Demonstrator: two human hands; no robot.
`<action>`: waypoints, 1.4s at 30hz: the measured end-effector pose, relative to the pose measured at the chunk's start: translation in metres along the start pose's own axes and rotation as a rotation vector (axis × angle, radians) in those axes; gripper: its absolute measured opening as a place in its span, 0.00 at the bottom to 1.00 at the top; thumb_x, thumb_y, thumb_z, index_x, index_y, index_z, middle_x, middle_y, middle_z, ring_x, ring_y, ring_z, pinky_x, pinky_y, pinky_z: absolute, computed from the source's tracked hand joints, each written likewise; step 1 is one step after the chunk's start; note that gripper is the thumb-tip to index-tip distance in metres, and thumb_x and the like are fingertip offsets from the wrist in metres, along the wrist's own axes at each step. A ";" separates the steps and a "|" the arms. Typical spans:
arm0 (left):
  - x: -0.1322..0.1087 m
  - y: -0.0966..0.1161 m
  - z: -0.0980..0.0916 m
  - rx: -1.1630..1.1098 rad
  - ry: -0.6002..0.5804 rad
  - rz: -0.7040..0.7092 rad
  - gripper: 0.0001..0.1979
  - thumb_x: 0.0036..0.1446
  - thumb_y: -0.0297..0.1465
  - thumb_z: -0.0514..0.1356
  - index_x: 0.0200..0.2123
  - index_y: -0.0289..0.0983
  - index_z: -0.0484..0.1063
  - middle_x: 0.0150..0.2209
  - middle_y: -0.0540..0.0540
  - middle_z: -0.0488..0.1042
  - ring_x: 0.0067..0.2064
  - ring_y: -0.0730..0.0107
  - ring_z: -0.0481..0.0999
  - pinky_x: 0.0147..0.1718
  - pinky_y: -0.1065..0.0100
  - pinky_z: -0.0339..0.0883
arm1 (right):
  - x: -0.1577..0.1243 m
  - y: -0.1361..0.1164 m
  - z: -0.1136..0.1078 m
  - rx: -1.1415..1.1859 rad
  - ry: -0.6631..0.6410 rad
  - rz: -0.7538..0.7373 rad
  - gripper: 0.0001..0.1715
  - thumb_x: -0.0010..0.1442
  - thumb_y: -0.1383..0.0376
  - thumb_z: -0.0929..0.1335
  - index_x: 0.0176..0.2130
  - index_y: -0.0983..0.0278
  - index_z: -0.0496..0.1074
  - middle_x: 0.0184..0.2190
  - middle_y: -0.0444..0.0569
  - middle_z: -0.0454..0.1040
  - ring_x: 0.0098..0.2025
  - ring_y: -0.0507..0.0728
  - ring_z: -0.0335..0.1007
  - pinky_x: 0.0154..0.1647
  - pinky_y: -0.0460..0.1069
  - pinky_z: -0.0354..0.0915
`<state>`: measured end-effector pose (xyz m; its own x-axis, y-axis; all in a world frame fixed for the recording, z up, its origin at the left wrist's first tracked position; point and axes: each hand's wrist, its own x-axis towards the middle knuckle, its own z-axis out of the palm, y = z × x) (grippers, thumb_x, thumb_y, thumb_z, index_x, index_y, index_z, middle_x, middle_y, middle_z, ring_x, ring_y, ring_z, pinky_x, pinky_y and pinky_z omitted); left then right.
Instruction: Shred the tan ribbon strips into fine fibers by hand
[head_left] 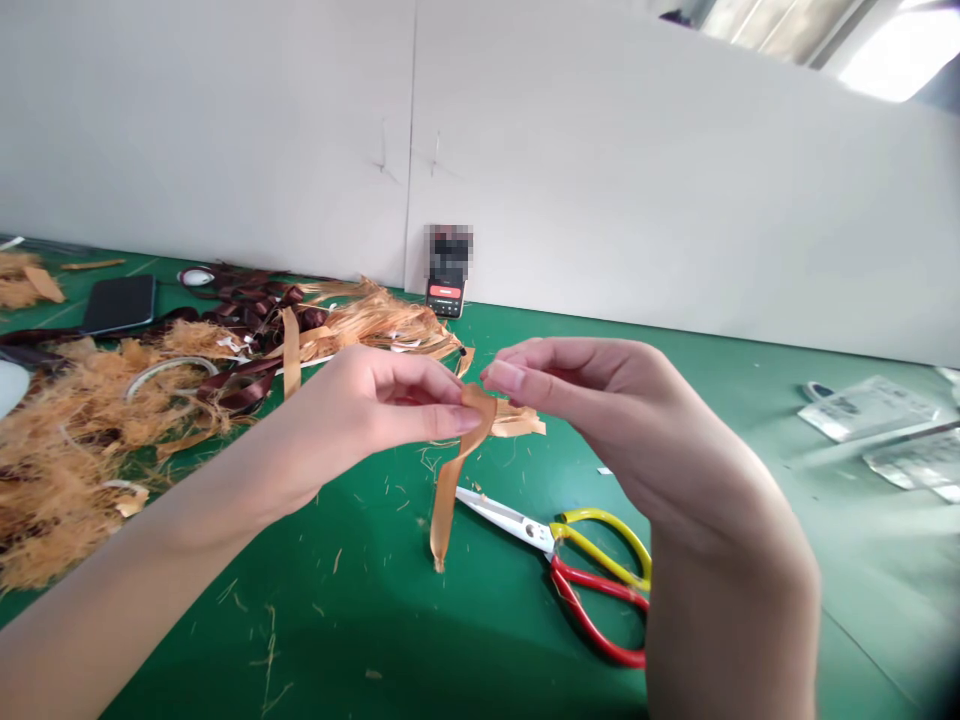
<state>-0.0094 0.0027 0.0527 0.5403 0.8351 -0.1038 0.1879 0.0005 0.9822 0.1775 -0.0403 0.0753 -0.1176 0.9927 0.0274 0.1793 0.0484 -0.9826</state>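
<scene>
A narrow tan satin ribbon point(450, 490) hangs from between the person's hands above a green work mat point(847, 600). Its lower length is smooth and whole, ending in a small point, while a frayed tan tuft point(517, 422) sticks out just behind it. The left hand point(367, 420) pinches the ribbon between thumb and fingers; the right hand point(577, 410) curls just beside it, and whether it grips cannot be told. Heaps of shredded tan fibre point(67, 470) lie to the left, with yellow-and-red-handled steel scissors point(547, 540) below the hands.
</scene>
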 end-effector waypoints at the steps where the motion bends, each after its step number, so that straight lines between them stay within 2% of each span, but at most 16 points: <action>1: 0.000 0.000 0.000 -0.002 0.003 -0.006 0.02 0.48 0.33 0.68 0.26 0.43 0.79 0.33 0.54 0.80 0.40 0.71 0.78 0.40 0.75 0.71 | 0.000 0.000 -0.001 -0.018 0.011 -0.005 0.03 0.55 0.65 0.72 0.30 0.60 0.80 0.31 0.43 0.79 0.35 0.49 0.72 0.36 0.43 0.66; 15: 0.001 -0.005 0.000 0.033 -0.005 0.029 0.04 0.49 0.36 0.67 0.28 0.42 0.79 0.33 0.54 0.81 0.38 0.72 0.78 0.37 0.78 0.70 | -0.001 0.002 -0.006 -0.176 0.100 -0.032 0.08 0.53 0.56 0.72 0.29 0.58 0.79 0.29 0.44 0.78 0.33 0.52 0.71 0.32 0.46 0.66; 21: 0.000 -0.005 -0.001 0.050 -0.017 0.030 0.04 0.50 0.36 0.66 0.29 0.43 0.79 0.33 0.55 0.80 0.38 0.74 0.78 0.37 0.80 0.70 | -0.001 0.002 -0.008 -0.189 0.098 -0.025 0.08 0.53 0.55 0.72 0.30 0.55 0.79 0.31 0.43 0.79 0.36 0.53 0.73 0.36 0.47 0.66; 27: 0.001 -0.006 -0.001 0.082 -0.035 0.031 0.06 0.50 0.39 0.66 0.29 0.43 0.79 0.34 0.53 0.80 0.39 0.70 0.78 0.39 0.75 0.70 | -0.003 0.003 -0.009 -0.218 0.106 -0.008 0.09 0.53 0.54 0.72 0.31 0.56 0.79 0.31 0.42 0.78 0.35 0.52 0.71 0.36 0.47 0.64; 32: -0.002 -0.002 0.002 0.116 -0.061 0.006 0.08 0.50 0.37 0.66 0.27 0.39 0.77 0.33 0.50 0.78 0.37 0.68 0.76 0.36 0.71 0.68 | -0.001 -0.001 -0.006 -0.156 0.057 0.031 0.10 0.53 0.55 0.72 0.28 0.58 0.77 0.29 0.43 0.76 0.33 0.52 0.68 0.34 0.46 0.64; 37: -0.003 0.004 0.004 0.118 -0.086 -0.021 0.06 0.50 0.34 0.65 0.27 0.37 0.77 0.34 0.50 0.78 0.37 0.70 0.75 0.36 0.72 0.66 | -0.001 -0.001 -0.004 -0.129 0.062 0.009 0.10 0.52 0.56 0.73 0.27 0.60 0.77 0.27 0.43 0.74 0.32 0.50 0.67 0.32 0.45 0.64; 42: -0.001 0.002 0.005 0.097 -0.087 -0.033 0.06 0.49 0.36 0.66 0.26 0.39 0.78 0.34 0.51 0.77 0.38 0.69 0.75 0.36 0.73 0.66 | -0.002 0.001 -0.005 -0.166 0.092 -0.015 0.09 0.53 0.56 0.73 0.29 0.59 0.78 0.27 0.44 0.73 0.31 0.50 0.65 0.31 0.45 0.63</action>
<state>-0.0059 -0.0007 0.0539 0.6010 0.7844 -0.1535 0.2827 -0.0290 0.9588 0.1830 -0.0412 0.0756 -0.0332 0.9972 0.0664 0.3379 0.0738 -0.9383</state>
